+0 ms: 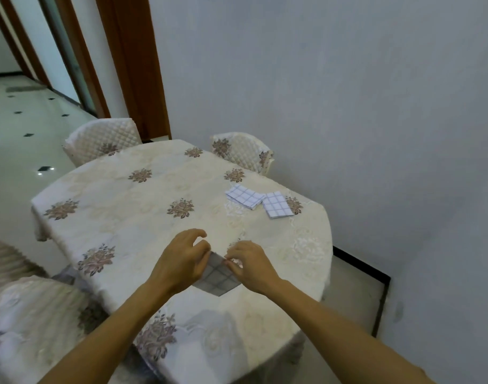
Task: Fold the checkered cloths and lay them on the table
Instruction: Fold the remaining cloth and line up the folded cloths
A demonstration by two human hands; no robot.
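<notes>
A person's left hand point(182, 261) and right hand point(249, 266) pinch a small folded checkered cloth point(218, 278) between them, low over the floral-covered table point(126, 206). Thin and limp, it looks best gripped at corners. Two folded cloths point(258, 202) lie well beyond the right hand.

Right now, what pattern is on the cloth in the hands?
White with a dark grid check, on the held cloth; head view.

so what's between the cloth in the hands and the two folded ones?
Head view: only bare floral tablecloth between the held cloth and the folded cloths.
</notes>
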